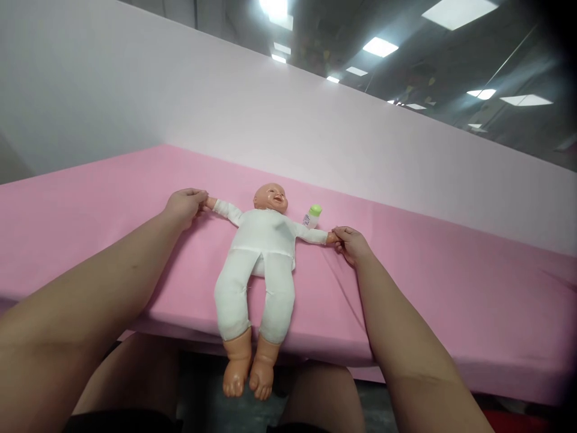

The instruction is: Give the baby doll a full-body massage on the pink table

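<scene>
A baby doll (265,234) with a white cloth body lies on its back on the pink-covered table (406,276). Its head points toward the wall and its feet hang over the near edge. My left hand (186,203) is closed around the doll's hand on the left side. On the other side, my right hand (352,243) pinches the doll's other hand. Both doll arms are stretched out sideways. Just above the doll's right-hand-side arm is a small bottle (312,216) with a light green cap, partly hidden behind that arm.
Behind the table rises a pale wall panel (288,126). Ceiling lights (381,47) shine above it. My legs (324,394) are under the table's front edge, and something red (518,422) shows on the floor at the lower right.
</scene>
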Demonstrator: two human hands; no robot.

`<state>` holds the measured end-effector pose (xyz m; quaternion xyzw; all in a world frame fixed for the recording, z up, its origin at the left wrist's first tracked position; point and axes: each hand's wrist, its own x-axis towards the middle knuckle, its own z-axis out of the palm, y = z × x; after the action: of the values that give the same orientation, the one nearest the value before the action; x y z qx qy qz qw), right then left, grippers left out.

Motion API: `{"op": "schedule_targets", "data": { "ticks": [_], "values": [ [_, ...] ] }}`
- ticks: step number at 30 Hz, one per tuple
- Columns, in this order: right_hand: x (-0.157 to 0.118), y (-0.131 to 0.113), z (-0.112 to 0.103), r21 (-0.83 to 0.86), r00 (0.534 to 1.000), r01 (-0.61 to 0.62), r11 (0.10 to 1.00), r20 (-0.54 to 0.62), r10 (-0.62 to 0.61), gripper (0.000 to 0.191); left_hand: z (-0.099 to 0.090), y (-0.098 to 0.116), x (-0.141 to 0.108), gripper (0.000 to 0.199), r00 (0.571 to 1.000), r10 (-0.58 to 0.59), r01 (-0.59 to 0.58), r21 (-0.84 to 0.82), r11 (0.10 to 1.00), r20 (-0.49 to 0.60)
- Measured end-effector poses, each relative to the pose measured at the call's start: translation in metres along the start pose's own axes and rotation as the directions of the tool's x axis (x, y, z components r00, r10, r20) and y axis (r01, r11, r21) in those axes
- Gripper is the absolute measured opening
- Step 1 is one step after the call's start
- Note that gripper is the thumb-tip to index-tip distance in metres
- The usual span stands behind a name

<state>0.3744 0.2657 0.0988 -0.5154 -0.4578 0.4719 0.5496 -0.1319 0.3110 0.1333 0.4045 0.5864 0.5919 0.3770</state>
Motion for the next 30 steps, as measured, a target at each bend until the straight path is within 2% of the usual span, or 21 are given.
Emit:
{"op": "schedule_targets", "data": {
  "ticks": [3, 8, 14, 21, 25, 30],
  "values": [
    [0.005, 0.002, -0.001, -0.015, 0.997, -0.003, 1.0, -0.077, 0.002, 0.033, 0.002, 0.001, 0.001, 0.012, 1.0, -0.025, 0.025, -0.006, 1.0, -0.015],
    [0.008, -0.001, 0.003, -0.017, 0.988, -0.038, 0.999, -0.153, 0.035, 0.018, 0.006, 0.006, 0.002, 0.023, 0.996, -0.088, 0.088, -0.013, 0.996, -0.004],
    [0.0, -0.01, -0.002, 0.067, 0.998, -0.066, 0.996, -0.013, 0.067, 0.028, 0.006, 0.009, 0.005, 0.029, 0.993, -0.119, 0.12, -0.061, 0.991, 0.027],
    [-0.001, -0.008, -0.014, 0.183, 0.989, -0.097, 0.978, 0.13, 0.074, 0.044, 0.0, 0.004, 0.006, 0.028, 0.995, -0.062, 0.071, -0.111, 0.991, 0.083],
    [-0.002, -0.007, -0.009, 0.166, 0.989, -0.086, 0.982, 0.133, 0.064, 0.043, -0.004, 0.004, 0.004, 0.03, 0.991, -0.051, 0.064, -0.108, 0.992, 0.12],
    [0.0, -0.007, -0.003, 0.145, 0.994, -0.076, 0.986, 0.088, 0.063, 0.038, -0.008, 0.004, 0.005, 0.028, 0.994, -0.061, 0.07, -0.097, 0.993, 0.094]
  ]
}}
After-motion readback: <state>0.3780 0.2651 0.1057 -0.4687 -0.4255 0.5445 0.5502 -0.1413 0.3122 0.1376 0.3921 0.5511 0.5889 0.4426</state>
